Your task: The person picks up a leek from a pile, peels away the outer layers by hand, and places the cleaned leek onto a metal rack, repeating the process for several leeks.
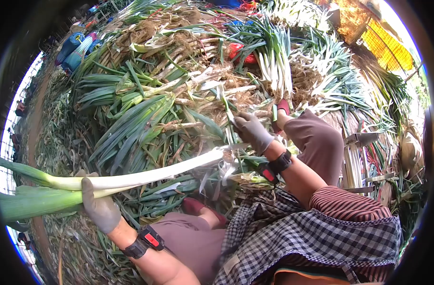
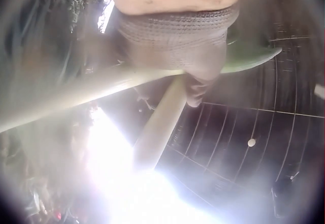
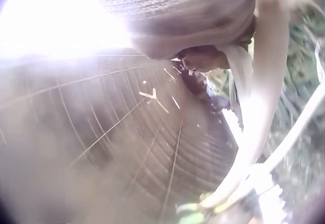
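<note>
My gloved left hand [image 1: 100, 206] grips a long leek [image 1: 155, 176] near where its white shaft turns green. A second pale length [image 2: 162, 125] sticks out beside that hand in the left wrist view. Broad green leaves [image 1: 41, 203] stretch away to the left. Near the leek's root end, my gloved right hand [image 1: 255, 133] has its fingers curled. In the right wrist view it pinches a pale, leaf-like strip [image 3: 239, 64] running alongside the white shaft [image 3: 269, 56]. Its fingertips are partly hidden by the glove.
A large heap of leeks [image 1: 131, 118] with dry roots spreads ahead. Upright bundles [image 1: 276, 71] stand behind it. Leaf scraps [image 1: 84, 251] litter the ground at the left. A metal stand [image 1: 353, 164] is at the right, close to my knee [image 1: 316, 137].
</note>
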{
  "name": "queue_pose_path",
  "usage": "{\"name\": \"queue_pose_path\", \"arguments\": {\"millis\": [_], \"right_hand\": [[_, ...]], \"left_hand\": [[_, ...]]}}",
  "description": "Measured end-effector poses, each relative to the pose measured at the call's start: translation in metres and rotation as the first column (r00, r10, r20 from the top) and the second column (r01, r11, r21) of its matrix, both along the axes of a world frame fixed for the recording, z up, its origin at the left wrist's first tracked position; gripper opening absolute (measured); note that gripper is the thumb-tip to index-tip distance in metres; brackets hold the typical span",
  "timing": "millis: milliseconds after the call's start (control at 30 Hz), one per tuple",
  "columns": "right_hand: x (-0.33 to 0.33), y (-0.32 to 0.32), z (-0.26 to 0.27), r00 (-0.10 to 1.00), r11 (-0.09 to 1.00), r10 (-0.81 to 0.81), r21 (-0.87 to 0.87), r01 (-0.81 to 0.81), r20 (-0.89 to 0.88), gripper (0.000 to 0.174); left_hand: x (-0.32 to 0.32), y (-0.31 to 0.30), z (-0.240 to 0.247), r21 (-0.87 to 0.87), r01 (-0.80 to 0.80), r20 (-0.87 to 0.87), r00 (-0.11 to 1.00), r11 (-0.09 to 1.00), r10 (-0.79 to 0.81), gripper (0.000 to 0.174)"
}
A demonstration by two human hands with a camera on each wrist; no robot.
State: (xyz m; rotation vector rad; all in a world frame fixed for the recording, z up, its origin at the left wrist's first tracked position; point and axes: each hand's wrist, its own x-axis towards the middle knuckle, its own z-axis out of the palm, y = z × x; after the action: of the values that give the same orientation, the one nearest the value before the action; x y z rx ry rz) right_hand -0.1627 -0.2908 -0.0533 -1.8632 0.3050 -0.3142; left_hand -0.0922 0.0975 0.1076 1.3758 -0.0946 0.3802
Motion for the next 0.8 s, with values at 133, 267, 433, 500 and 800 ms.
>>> {"name": "queue_pose_path", "arguments": {"millis": [133, 267, 433, 500, 800], "right_hand": [[-0.024, -0.029, 0.003, 0.796, 0.738, -0.191, -0.619, -0.269, -0.574, 0.026], [-0.016, 0.047, 0.074, 0.938, 0.828, 0.336, -0.501, -0.251, 0.086, 0.035], [0.02, 0.139, 0.103, 0.812, 0.806, 0.555, -0.36, -0.47, 0.181, 0.049], [0.021, 0.143, 0.11, 0.724, 0.732, 0.673, 0.006, -0.682, 0.151, 0.041], [0.016, 0.132, 0.095, 0.64, 0.291, 0.744, 0.77, -0.568, 0.191, 0.03]], "left_hand": [[0.012, 0.034, -0.013, 0.208, -0.15, 0.093, 0.987, 0.967, 0.133, 0.036], [0.004, -0.003, 0.006, 0.078, -0.247, -0.026, 0.968, 0.966, 0.249, 0.036], [-0.006, -0.054, 0.015, 0.072, -0.245, -0.031, 0.968, 0.967, 0.248, 0.047], [-0.012, -0.059, 0.021, 0.049, -0.09, 0.019, 0.996, 0.995, 0.089, 0.052], [-0.006, -0.057, 0.006, 0.105, 0.093, 0.005, 0.996, 0.99, -0.094, 0.068]]}}
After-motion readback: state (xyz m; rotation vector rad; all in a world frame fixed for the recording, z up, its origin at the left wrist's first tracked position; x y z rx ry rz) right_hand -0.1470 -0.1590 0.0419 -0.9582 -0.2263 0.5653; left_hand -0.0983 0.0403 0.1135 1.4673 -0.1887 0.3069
